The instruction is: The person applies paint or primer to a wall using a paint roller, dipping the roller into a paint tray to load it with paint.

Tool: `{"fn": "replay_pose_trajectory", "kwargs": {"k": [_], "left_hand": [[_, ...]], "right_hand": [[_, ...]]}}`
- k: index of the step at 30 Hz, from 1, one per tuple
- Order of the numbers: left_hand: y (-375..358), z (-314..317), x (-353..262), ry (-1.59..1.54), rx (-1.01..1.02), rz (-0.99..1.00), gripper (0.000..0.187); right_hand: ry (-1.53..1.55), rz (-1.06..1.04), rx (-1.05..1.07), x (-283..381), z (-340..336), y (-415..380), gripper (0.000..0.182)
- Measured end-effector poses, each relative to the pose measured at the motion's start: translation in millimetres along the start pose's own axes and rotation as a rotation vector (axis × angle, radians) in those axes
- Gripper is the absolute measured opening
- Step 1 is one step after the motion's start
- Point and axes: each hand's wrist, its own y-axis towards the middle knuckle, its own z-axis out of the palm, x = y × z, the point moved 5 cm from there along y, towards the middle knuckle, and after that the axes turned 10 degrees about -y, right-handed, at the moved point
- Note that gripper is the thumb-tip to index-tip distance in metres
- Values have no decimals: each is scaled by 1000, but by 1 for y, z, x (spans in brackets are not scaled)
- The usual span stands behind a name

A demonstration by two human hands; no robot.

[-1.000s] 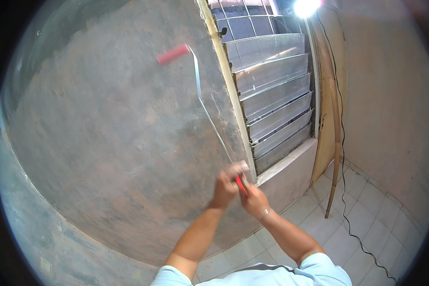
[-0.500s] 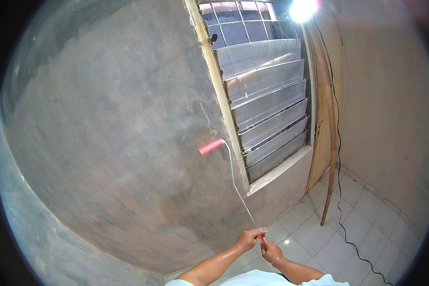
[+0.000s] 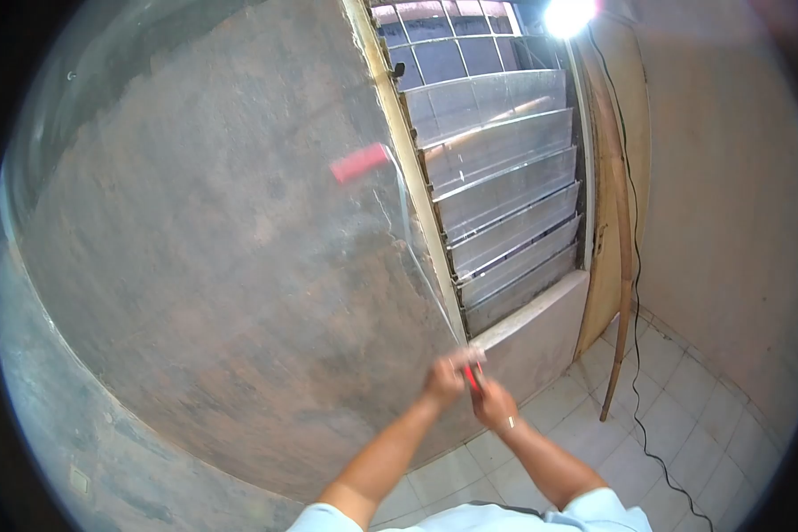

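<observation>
A paint roller (image 3: 360, 163) with a pink sleeve and a long thin metal rod lies up against the grey, patchy wall (image 3: 213, 230), left of the window frame. Its red handle sits low in front of me, gripped by both hands. My left hand (image 3: 447, 376) is closed round the upper end of the handle, fingers wrapped over it. Just below and to the right, my right hand (image 3: 493, 403) is closed on the lower part. The roller head and hands are slightly blurred by motion.
A louvred glass window (image 3: 505, 195) with a pale frame stands right of the roller. Beyond it are a bright lamp (image 3: 570, 16), a leaning wooden pole (image 3: 627, 266) and a dark cable (image 3: 640, 426) trailing over the white tiled floor (image 3: 656, 417). A wall socket (image 3: 79, 481) is low left.
The roller has moved up the wall and a little left, from beside the lower window to beside its upper panes. Both hands have risen with it, arms stretched further out.
</observation>
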Motion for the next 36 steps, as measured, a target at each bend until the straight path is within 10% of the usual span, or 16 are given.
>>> {"fn": "replay_pose_trajectory", "kwargs": {"k": [3, 12, 20, 30, 36], "left_hand": [[-73, 57, 12, -67, 175, -344, 55], [32, -27, -53, -130, -90, -140, 56], [-77, 67, 30, -38, 114, -246, 35], [96, -55, -71, -300, -148, -96, 51], [-47, 54, 19, -165, 94, -188, 32]], "right_hand": [[-80, 105, 119, -35, 19, -98, 44], [-5, -13, -115, 50, -36, 36, 28], [-24, 104, 152, -49, 28, -101, 52], [32, -66, -176, 81, -73, 102, 43], [-32, 123, 116, -20, -3, -53, 46]]}}
